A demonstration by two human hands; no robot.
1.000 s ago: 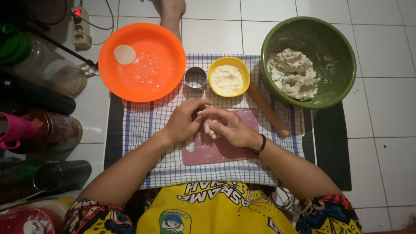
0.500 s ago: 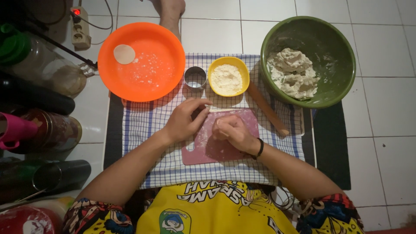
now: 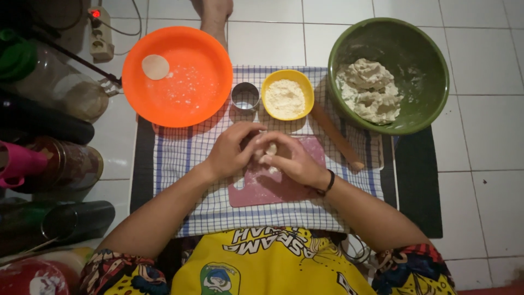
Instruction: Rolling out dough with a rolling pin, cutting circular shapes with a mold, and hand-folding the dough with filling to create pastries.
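Note:
My left hand (image 3: pixel 233 150) and my right hand (image 3: pixel 292 158) meet over a pink board (image 3: pixel 267 188) and both pinch a small pale piece of dough (image 3: pixel 271 148) between their fingertips. The board lies on a blue checked cloth (image 3: pixel 180 158). Beyond the hands stand a small metal ring cutter (image 3: pixel 245 97) and a yellow bowl of flour (image 3: pixel 287 94). A wooden rolling pin (image 3: pixel 335 136) lies to the right of my right hand. A black band circles my right wrist.
An orange plate (image 3: pixel 177 76) with one flat dough disc (image 3: pixel 155 66) sits at the back left. A green bowl (image 3: pixel 390 74) with a lump of dough sits at the back right. Bottles and jars (image 3: pixel 49 164) crowd the left side. A power strip (image 3: pixel 99 33) and someone's foot (image 3: pixel 215 13) are at the top.
My right hand, pressing down on the board half a second ago, has lifted and joined my left hand, and both now hold the dough piece together.

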